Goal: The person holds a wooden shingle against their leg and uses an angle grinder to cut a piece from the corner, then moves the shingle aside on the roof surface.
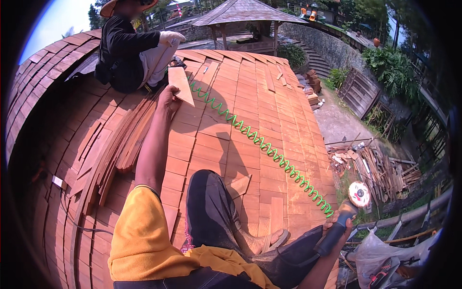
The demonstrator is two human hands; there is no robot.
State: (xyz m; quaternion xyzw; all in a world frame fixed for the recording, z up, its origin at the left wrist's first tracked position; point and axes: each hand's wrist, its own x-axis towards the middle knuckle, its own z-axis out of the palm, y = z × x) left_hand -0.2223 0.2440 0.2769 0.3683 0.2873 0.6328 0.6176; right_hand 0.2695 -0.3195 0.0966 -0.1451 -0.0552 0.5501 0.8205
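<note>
Editor: Where is the piece of wood?

Photographer: A pale wooden shingle (181,85), cut to a slanted point, is held aloft at upper left of center, above the roof (226,115).

Editor: And the hand on it?

Photographer: The left hand (168,98) pinches the shingle's lower edge, its arm stretched up the frame.

Editor: What of the other?

Photographer: At lower right, the right hand (340,227) is wrapped around the dark body of an angle grinder (334,237), its pale, red-marked disc (359,194) facing up the frame. Whether the disc is spinning cannot be told.

Editor: What lies between the two?

Photographer: A green coiled hose (260,140) crosses the reddish shingles diagonally, from near the held piece down to just beside the right hand. A loose shingle (239,186) lies by the worker's bent knee (208,192), at center.

Editor: Anyone else there?

Photographer: A co-worker (126,48) in a brimmed hat and dark top sits at upper left, a gloved hand (172,37) over one knee. Long wooden strips (126,137) are stacked below.

Editor: And beyond the roof?

Photographer: A shingle-topped pavilion (248,13) at top center, a heap of scrap wood (385,173) at right, and a clear plastic bag (373,250) at lower right.
</note>
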